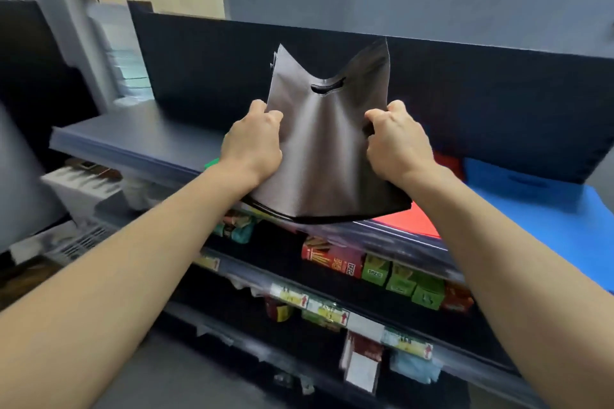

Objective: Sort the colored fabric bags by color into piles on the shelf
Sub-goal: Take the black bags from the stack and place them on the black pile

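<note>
A stack of grey fabric bags point(327, 149) with a cut-out handle slot is held up above the top shelf point(139, 139). My left hand point(254, 143) grips its left edge and my right hand point(397, 139) grips its right edge. The stack's upper corners stand up while its lower end droops over the shelf's front edge. A red bag point(407, 221) lies flat on the shelf under the grey stack's right side. Blue bags point(518, 186) lie further right. A sliver of green bag point(211, 163) shows behind my left wrist.
A dark back panel point(481, 103) rises behind the shelf. Lower shelves hold snack boxes point(335, 257) and price tags point(324, 307). White plastic containers point(79, 186) and a rack sit at the left, beside a stack of clear tubs point(124, 53).
</note>
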`<state>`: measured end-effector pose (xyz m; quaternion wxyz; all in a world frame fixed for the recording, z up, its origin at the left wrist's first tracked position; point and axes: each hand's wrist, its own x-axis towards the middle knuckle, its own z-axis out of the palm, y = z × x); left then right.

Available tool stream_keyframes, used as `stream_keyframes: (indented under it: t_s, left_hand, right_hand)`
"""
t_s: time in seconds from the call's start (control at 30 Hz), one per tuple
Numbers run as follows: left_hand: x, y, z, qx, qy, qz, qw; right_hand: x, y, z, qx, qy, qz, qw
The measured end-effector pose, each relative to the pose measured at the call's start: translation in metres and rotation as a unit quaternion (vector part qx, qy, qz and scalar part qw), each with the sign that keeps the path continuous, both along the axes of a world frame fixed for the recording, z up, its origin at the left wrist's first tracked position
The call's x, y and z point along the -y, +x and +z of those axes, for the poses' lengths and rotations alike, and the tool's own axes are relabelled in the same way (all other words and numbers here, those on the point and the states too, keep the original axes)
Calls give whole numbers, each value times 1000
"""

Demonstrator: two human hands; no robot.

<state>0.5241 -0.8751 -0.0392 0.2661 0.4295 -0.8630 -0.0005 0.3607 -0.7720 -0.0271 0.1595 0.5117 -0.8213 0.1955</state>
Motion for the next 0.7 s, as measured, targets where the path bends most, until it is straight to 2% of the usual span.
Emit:
stream_keyframes:
  t_s: [0.17, 0.5, 0.7]
  left_hand:
    - [22, 20, 0, 13, -12, 53, 998]
    - [96, 68, 2, 18, -32, 97, 995]
    - [174, 99, -2, 16, -19, 55, 998]
  right_hand:
    - [38, 8, -4, 13, -9, 49, 999]
    - [122, 48, -5, 32, -17, 96, 995]
    - [192, 85, -10, 40, -23, 65, 997]
